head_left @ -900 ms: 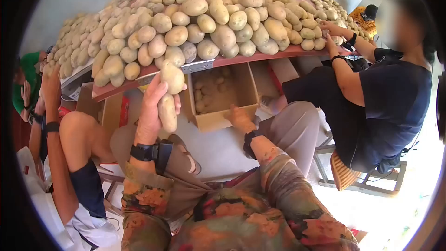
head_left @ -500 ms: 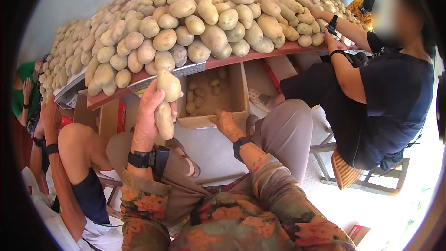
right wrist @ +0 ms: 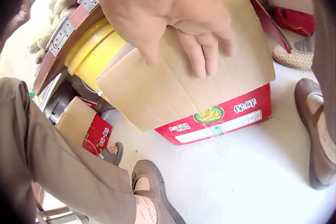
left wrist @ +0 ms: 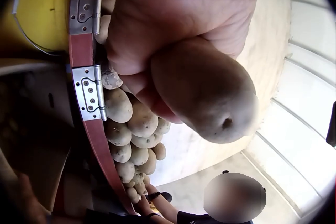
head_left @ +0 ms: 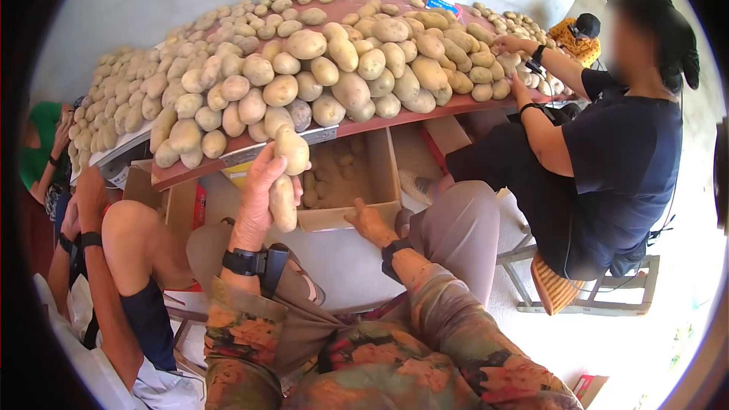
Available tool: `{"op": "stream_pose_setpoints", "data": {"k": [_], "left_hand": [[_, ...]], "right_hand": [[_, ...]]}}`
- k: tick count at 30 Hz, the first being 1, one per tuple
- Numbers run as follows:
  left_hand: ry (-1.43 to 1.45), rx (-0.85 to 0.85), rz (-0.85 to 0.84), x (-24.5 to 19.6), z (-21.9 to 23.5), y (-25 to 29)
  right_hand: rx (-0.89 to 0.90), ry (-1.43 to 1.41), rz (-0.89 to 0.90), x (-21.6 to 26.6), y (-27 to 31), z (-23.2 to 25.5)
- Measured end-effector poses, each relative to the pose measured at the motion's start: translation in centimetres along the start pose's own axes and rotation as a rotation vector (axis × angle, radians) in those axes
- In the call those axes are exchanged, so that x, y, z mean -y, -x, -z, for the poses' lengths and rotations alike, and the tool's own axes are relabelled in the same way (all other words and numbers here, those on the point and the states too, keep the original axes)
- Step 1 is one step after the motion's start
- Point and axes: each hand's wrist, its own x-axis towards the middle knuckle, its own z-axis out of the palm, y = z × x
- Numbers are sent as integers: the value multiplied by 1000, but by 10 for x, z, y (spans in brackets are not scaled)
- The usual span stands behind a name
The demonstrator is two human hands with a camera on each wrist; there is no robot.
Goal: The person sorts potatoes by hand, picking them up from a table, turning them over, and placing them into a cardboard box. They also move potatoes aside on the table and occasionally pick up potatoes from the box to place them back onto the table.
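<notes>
My left hand (head_left: pixel 260 186) grips two potatoes in front of the table edge. The upper potato (head_left: pixel 291 149) is rounded; the lower potato (head_left: pixel 282 203) is longer and hangs below the thumb. In the left wrist view, one potato (left wrist: pixel 207 92) juts out of the curled fingers, its end showing a dark pit. My right hand (head_left: pixel 370 222) is at the near side of an open cardboard box (head_left: pixel 383 214). The right wrist view shows its fingers (right wrist: pixel 193 58) loosely extended against the box's folded-out flap (right wrist: pixel 173 87). Several potatoes (head_left: pixel 310 197) lie inside the box.
A large heap of potatoes (head_left: pixel 349 87) covers the red-edged table (head_left: pixel 425 111) above the box. A yellow bucket (right wrist: pixel 97 50) stands beside the box. At the right, a seated person (head_left: pixel 615 152) reaches into the heap; another person's knee (head_left: pixel 137 235) is close at left.
My right hand has shifted slightly left along the near side of the box. My left hand keeps holding both potatoes. The person at the right has reached an arm further over the heap.
</notes>
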Motion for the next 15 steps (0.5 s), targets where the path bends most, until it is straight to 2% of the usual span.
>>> {"op": "stream_pose_setpoints", "data": {"k": [5, 8, 11, 15], "left_hand": [[25, -23, 28, 1, 7, 3], [34, -23, 44, 1, 8, 3], [30, -19, 55, 1, 9, 1], [31, -20, 63, 5, 4, -1]], "right_hand": [[-25, -49, -67, -15, 0, 19], [5, -43, -107, -9, 3, 27], [-27, -66, -35, -16, 0, 22], [-18, -64, -114, -6, 1, 29]]}}
